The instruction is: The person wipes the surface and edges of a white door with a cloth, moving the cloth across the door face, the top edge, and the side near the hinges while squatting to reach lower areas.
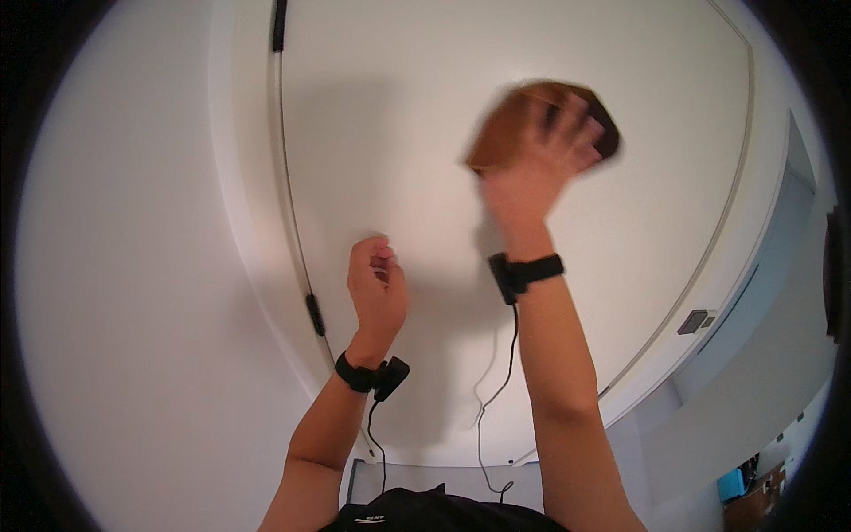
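Note:
My right hand is spread over a brown cloth, flat against a white door panel. Motion blurs both hand and cloth, and the palm hides part of the cloth. One end of the cloth is darker, by the fingertips. Lower and to the left, my left hand hangs in front of the panel with its fingers loosely curled. Nothing shows inside it; whether it touches the panel cannot be told.
Black wrist devices trail thin cables downward. Black hinges line the door's left edge, beside a white wall. A strike plate sits on the right frame. A blue item lies at far lower right.

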`<action>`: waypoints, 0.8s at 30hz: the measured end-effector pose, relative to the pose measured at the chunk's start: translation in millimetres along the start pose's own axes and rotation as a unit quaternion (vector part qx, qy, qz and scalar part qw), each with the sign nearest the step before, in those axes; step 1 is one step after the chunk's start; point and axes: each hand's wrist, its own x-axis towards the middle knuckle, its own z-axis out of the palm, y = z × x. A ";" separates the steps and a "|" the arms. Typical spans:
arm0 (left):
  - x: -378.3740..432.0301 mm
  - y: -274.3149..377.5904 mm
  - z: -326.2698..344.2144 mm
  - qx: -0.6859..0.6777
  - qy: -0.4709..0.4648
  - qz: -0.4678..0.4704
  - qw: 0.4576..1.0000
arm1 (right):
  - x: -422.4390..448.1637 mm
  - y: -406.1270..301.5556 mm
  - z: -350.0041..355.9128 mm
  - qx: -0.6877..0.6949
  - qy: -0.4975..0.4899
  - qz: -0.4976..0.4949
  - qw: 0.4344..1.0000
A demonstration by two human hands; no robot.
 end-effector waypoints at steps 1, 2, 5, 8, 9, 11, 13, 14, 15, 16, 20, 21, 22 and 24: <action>0.5 -3.3 0.2 -0.003 0.003 -0.001 1.000 | 1.1 -23.5 -3.2 0.061 -0.031 -0.071 0.995; -0.6 -12.1 3.9 -0.030 0.044 -0.001 0.999 | -6.0 -39.5 3.0 0.071 -0.061 -0.141 0.986; -3.3 -26.0 -6.5 -0.026 0.102 0.003 0.994 | -55.8 -55.8 1.3 0.155 -0.147 -0.285 0.934; -10.3 -27.4 -21.2 -0.018 0.121 -0.023 0.992 | -95.5 -18.0 -6.7 0.153 -0.206 -0.250 0.934; -11.6 -24.0 -24.3 -0.005 0.094 -0.025 0.995 | -90.9 1.9 -12.0 0.150 -0.198 -0.216 0.944; -20.8 4.0 -11.6 0.021 0.079 -0.027 0.996 | -56.6 54.8 -28.6 0.053 -0.088 -0.122 0.987; -16.9 6.5 -11.7 0.012 0.054 -0.025 0.998 | -10.1 67.0 -15.7 0.038 0.045 -0.048 0.997; -17.6 3.8 -12.4 0.015 0.055 -0.027 0.998 | 6.8 58.3 -3.9 0.010 0.067 -0.040 0.997; -16.0 2.9 -11.8 0.009 0.067 -0.023 0.997 | 27.7 46.7 4.6 -0.021 0.093 -0.033 0.995; -13.3 1.7 -12.2 0.002 0.080 -0.017 0.997 | 45.2 15.8 7.1 0.062 0.113 -0.040 0.991; -13.1 -0.7 -14.7 -0.007 0.097 -0.021 0.995 | 53.8 -93.5 3.8 0.127 0.014 -0.215 0.968; -15.4 -3.2 -17.5 -0.007 0.104 -0.025 0.994 | 38.3 -105.1 -2.3 0.144 -0.035 -0.270 0.951; -18.2 -5.1 -16.3 -0.012 0.109 -0.032 0.993 | 21.7 -102.0 -5.4 0.140 -0.076 -0.328 0.931; -23.5 -12.6 -13.3 -0.019 0.102 -0.040 0.994 | -17.5 -84.7 -8.1 0.143 -0.149 -0.417 0.885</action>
